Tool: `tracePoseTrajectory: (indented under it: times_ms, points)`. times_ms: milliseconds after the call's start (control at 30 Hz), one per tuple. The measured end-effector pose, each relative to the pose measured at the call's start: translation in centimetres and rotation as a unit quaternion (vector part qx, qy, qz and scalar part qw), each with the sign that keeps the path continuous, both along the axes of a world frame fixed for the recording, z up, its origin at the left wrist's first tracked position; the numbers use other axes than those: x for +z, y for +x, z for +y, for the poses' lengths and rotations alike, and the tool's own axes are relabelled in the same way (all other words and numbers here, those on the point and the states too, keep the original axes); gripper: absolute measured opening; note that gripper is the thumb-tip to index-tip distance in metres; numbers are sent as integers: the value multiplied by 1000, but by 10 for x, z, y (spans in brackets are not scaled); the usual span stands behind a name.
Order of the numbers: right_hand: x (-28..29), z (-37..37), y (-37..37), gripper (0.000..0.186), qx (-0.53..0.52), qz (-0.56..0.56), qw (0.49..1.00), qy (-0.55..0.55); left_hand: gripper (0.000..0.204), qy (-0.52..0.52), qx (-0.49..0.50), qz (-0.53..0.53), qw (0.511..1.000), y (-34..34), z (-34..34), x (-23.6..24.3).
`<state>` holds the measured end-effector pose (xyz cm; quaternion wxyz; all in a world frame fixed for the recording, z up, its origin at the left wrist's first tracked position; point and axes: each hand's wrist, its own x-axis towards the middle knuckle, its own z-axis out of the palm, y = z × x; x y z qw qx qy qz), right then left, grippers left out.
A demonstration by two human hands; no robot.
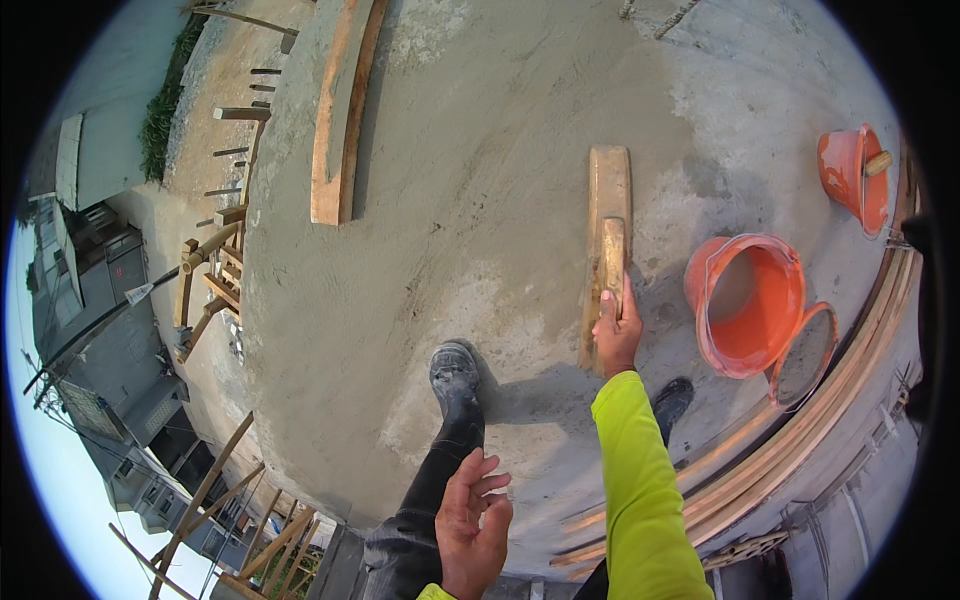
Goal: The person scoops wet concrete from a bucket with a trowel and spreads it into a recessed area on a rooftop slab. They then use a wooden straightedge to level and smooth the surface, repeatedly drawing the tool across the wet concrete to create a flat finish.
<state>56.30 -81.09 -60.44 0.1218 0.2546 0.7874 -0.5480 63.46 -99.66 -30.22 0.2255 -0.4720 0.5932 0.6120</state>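
Observation:
My right hand (618, 335) is closed round the handle of a long wooden float (608, 180), which lies on the grey concrete surface (450, 240). My left hand (472, 525) is raised near my leg, empty, with its fingers apart and loosely bent. My dark boots (450, 380) stand on the concrete, one either side of the float's lower end. Right of the float sits an orange bucket (760, 340) with grey residue inside, beside a round orange-rimmed item (813, 365).
A long timber piece (330, 140) lies at upper left. A second orange bucket (840, 175) with a wooden handle showing is at upper right. Long planks (870, 330) run along the right. Wooden posts and framing (225, 275) line the slab's left edge; grey buildings stand beyond.

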Motion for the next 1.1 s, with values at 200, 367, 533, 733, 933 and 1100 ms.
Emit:
tracePoseTrajectory:
  times_ms: [200, 367, 533, 733, 933, 1100]
  points:
    - [-12, -46, -43, 54, 299, 55, 952, 19, 62, -7, -17, -10, 1000, -18, 9, -7]
    - [-11, -2, -85, 53, -96, -22, 995, -5, 62, -21, 1, -7, 1000, -24, 2, -7]
    - [6, -5, -81, 55, 18, -16, 1000, -2, 62, -1, -27, -6, 1000, -26, 9, -8]
    - [-12, -27, -119, 53, 196, 55, 978, 49, 63, -9, -8, -6, 1000, -30, 5, -11]
    - [-6, 27, -161, 57, -158, -69, 985, 4, 64, 3, 6, -31, 999, -26, 6, -7]
    - [-5, -20, -110, 57, 87, -6, 996, -11, 63, 6, -40, -53, 998, -24, 13, -4]
